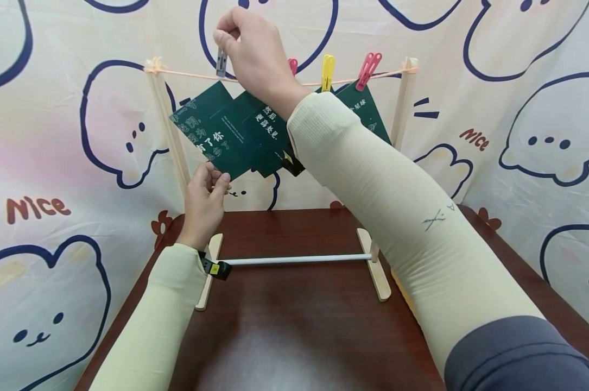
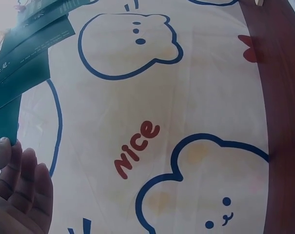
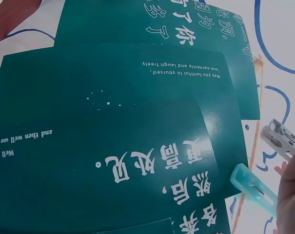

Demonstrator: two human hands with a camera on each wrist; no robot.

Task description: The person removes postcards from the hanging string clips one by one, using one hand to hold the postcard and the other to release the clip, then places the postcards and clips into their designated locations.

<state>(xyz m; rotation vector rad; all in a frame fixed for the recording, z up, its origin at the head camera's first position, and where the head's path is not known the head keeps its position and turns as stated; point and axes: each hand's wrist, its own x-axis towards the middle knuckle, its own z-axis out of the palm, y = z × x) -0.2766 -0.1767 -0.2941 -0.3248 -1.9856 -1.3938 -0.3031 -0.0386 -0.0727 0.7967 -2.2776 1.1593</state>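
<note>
My left hand pinches the lower corner of the leftmost green card between thumb and fingers. The card is tilted, its upper corner close below the string, and it overlaps the cards to its right. Above the string, my right hand pinches a grey clothespin, jaws pointing down. In the right wrist view, that grey clothespin is near a teal clothespin at the top edge of a neighbouring card. My right hand and forearm hide part of the string in the head view.
Pink clothespins and a yellow clothespin hold green cards farther right. The string runs between two wooden posts joined low by a white rod. This stand is on a dark brown table before a cartoon-printed cloth.
</note>
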